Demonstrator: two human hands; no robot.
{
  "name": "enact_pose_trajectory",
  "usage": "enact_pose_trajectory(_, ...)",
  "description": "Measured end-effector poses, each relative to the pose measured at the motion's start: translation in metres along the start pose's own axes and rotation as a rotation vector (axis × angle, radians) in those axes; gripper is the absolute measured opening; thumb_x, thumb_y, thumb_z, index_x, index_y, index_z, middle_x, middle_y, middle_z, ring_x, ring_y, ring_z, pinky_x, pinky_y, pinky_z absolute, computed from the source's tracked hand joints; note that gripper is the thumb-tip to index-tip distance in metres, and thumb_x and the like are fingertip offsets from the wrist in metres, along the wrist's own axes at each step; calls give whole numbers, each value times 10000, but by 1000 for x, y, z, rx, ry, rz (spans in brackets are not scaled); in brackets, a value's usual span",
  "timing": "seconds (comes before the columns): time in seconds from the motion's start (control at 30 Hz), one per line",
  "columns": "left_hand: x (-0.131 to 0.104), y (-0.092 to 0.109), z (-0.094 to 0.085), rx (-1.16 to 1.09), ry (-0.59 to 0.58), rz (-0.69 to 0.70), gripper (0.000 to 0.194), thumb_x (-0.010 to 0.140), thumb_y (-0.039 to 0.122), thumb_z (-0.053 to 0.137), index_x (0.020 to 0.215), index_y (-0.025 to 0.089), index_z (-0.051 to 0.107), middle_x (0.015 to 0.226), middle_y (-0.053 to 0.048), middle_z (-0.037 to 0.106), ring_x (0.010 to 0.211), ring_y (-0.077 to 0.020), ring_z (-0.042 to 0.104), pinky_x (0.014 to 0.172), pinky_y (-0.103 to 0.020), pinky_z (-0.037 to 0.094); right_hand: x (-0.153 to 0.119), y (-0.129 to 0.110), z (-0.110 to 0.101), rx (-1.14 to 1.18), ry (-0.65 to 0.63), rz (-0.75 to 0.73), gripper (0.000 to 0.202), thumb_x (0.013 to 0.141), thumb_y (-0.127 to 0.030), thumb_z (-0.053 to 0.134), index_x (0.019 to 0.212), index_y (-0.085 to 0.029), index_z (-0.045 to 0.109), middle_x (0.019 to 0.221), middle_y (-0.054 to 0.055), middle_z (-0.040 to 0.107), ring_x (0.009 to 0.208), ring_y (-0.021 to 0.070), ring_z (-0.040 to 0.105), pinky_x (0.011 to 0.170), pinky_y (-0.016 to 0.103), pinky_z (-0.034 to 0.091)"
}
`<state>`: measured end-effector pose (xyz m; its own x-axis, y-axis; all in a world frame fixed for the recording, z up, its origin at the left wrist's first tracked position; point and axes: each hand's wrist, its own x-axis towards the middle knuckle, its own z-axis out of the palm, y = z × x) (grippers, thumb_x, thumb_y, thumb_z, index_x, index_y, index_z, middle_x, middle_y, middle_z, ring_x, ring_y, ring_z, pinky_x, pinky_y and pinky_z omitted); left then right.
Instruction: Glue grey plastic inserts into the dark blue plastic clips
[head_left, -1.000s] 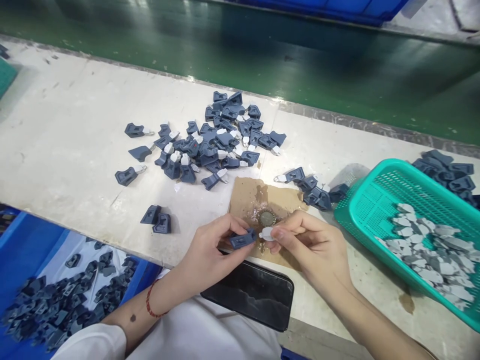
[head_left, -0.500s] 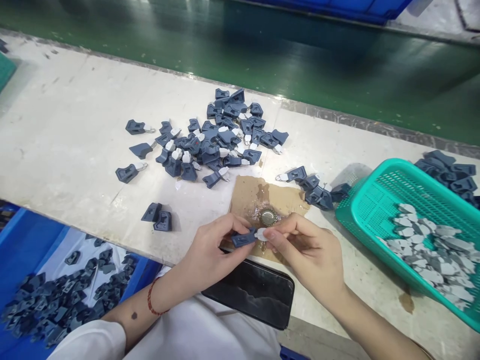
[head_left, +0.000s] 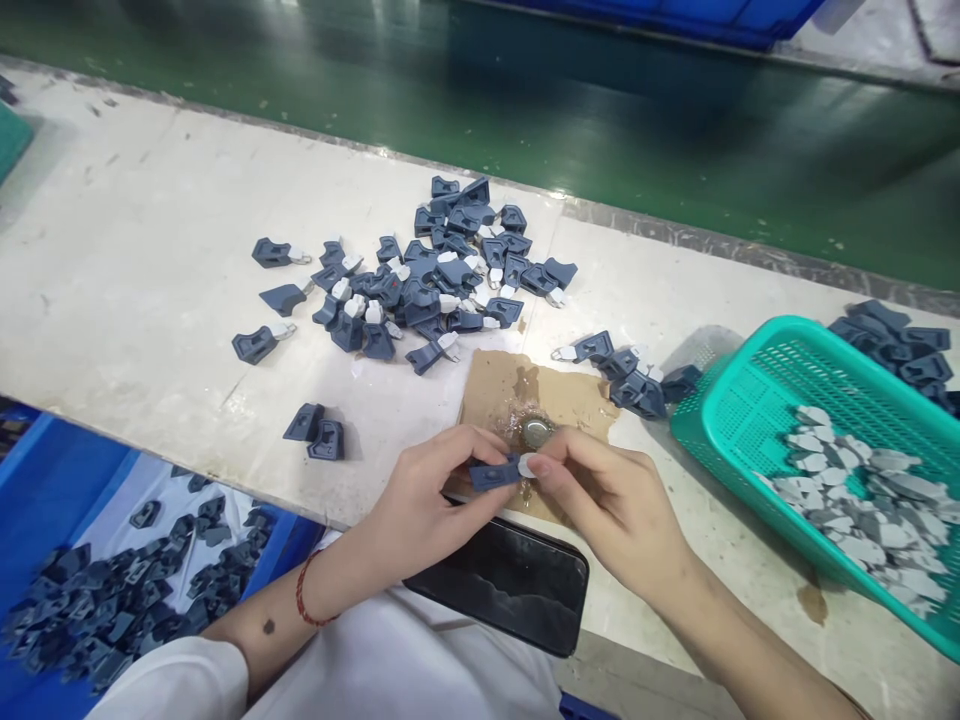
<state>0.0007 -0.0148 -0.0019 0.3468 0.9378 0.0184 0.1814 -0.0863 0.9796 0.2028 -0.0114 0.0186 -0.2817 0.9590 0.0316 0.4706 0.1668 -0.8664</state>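
Between the thumb and fingers of my left hand [head_left: 431, 490] is a dark blue plastic part [head_left: 493, 474] with a recess in its face. My right hand [head_left: 622, 500] pinches a small light grey plastic piece [head_left: 527, 466] against the right end of that part. The two pieces touch; how deep the grey one sits is hidden by the fingertips. Just behind the fingers, a shiny round blob of clear liquid [head_left: 535, 431] rests on a wet piece of brown cardboard [head_left: 487, 385]. Below my hands lies a black smartphone [head_left: 510, 590].
A pile of blue parts, many with grey tips [head_left: 427, 285], spreads across the white table [head_left: 150, 230]. On the right stands a green basket [head_left: 720, 400] of grey pieces. A blue bin [head_left: 112, 480] with blue parts is at lower left. Beyond the table runs a green belt [head_left: 450, 100].
The grey piece has moved closer into the end of the blue part, and less of it shows. Both hands have drawn slightly together.
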Motion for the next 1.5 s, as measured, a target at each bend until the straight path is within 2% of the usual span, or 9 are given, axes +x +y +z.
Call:
enact_pose_trajectory(0.13, 2, 1, -3, -168, -62, -82, 109, 965, 278, 684, 986, 186, 631, 1035, -71, 711, 865, -146, 680, 711, -216, 574, 2, 1, -6, -172, 2, -178, 289, 1063, -236, 487, 784, -208, 558, 677, -13, 569, 623, 122, 550, 584, 246, 418)
enact_pose_trajectory(0.4, 3, 0, -4, -331, -37, -159, 115, 944, 266, 716, 957, 190, 630, 927, -44, 675, 831, -130, 658, 735, -207, 565, 2, 3, -2, -278, -62, -287, 311, 1086, -219, 419, 776, -234, 445, 668, -20, 508, 596, 136, 514, 557, 263, 390)
enact_pose_trajectory(0.7, -3, -1, -3, -299, -41, -150, 158, 939, 259, 718, 951, 195, 574, 932, -41, 681, 829, -127, 667, 756, -215, 566, 6, 2, -2, -317, -135, -310, 321, 1103, -258, 403, 782, -242, 398, 701, -15, 507, 623, 140, 516, 556, 253, 395)
enact_pose_trajectory(0.8, -2, 0, -4, -317, -40, -123, 164, 952, 247, 704, 965, 207, 544, 924, -29, 678, 832, -125, 670, 770, -216, 563, 5, 1, -2, -294, -102, -313, 326, 1102, -247, 398, 776, -241, 397, 693, -15, 502, 616, 138, 503, 557, 255, 391)
enact_pose_trajectory(0.9, 0, 2, -7, -249, -68, -102, 163, 978, 255, 671, 1072, 223, 542, 992, -36, 678, 900, -142, 677, 793, -234, 551, 4, 1, -2, -272, -45, -323, 316, 1097, -231, 398, 782, -238, 429, 682, -10, 507, 617, 144, 499, 564, 267, 386)
enact_pose_trajectory(1.0, 4, 4, -10, -52, -135, -12, 215, 993, 282, 635, 1189, 217, 573, 1097, -72, 669, 1020, -193, 653, 867, -295, 523, 2, 1, -3, -253, -32, -344, 293, 1089, -220, 403, 805, -231, 472, 693, -1, 534, 633, 149, 516, 578, 271, 399)
enact_pose_trajectory(1.13, 8, 5, -13, 120, -170, 167, 125, 1001, 310, 585, 947, 197, 586, 869, -44, 624, 825, -197, 562, 762, -320, 448, 1, 1, -4, -231, -19, -351, 291, 1087, -223, 410, 803, -232, 474, 688, -1, 537, 630, 148, 519, 578, 272, 407)
enact_pose_trajectory(1.27, 7, 7, -14, 131, -224, 136, 221, 1032, 310, 534, 839, 208, 504, 746, 3, 514, 714, -172, 479, 666, -301, 371, 1, 0, -2, -224, -62, -337, 293, 1094, -223, 399, 808, -234, 461, 689, -6, 535, 620, 140, 519, 569, 265, 410)
enact_pose_trajectory(1.5, 5, 9, -12, 175, -262, 74, 266, 1079, 341, 442, 845, 215, 445, 787, 0, 482, 731, -179, 452, 669, -307, 336, 0, -1, 1, -334, -39, -359, 305, 1100, -231, 368, 801, -241, 429, 672, -15, 518, 595, 143, 511, 553, 268, 407)
